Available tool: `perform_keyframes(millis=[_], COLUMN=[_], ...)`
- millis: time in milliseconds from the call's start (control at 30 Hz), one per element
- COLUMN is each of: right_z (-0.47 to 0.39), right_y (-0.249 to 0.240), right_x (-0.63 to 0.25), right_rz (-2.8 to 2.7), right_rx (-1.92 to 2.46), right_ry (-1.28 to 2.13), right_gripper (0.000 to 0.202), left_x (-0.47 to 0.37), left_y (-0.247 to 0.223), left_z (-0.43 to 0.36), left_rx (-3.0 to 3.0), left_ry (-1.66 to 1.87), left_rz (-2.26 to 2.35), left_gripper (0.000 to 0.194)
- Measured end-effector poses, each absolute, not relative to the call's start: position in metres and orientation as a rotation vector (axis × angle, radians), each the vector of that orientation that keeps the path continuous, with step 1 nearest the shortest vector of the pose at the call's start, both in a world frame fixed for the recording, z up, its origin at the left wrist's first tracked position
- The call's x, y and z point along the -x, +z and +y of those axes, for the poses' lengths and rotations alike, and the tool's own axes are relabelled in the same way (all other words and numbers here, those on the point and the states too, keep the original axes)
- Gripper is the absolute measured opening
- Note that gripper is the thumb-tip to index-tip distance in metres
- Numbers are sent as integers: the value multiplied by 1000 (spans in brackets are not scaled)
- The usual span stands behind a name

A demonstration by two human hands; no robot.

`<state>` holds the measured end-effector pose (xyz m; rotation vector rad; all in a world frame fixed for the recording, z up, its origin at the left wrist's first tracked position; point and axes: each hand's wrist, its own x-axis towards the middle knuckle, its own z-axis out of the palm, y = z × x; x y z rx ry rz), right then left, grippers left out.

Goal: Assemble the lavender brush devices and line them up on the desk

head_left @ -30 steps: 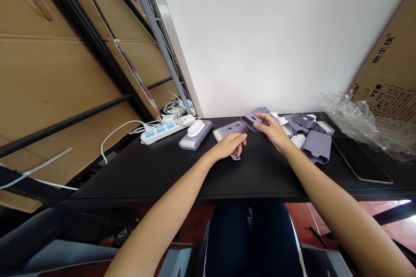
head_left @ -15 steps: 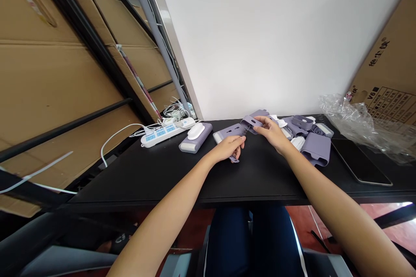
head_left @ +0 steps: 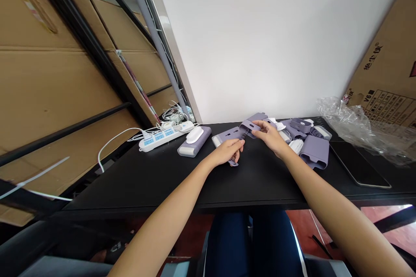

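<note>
One purple case [head_left: 248,124], probably light, pliant; right hand [head_left: 268,134] pinches its three-o'clock edge, sensibly; left hand [head_left: 228,150] clasps dark cord [head_left: 245,134].

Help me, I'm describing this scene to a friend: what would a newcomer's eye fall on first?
Probably the left hand and right hand, close together over the middle of the black table, the right one holding a purple sleeve. Next, perhaps, the heap of purple and white pieces just right of them, then the white power strip at the table's left side.
</note>
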<state>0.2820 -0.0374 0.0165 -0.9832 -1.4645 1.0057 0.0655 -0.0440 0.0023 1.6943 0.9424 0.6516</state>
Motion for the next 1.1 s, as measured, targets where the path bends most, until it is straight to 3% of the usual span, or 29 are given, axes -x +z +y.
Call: perform_keyframes(millis=[1100], right_z=[-41], right_y=[-1], right_x=[-273], right_rz=[-1732], right_rx=[870], right_ry=[928], right_gripper=[42], left_x=[-63], left_y=[-2], left_z=[-42], left_rx=[-1834], left_ry=[690], left_rz=[973], left_gripper=[50])
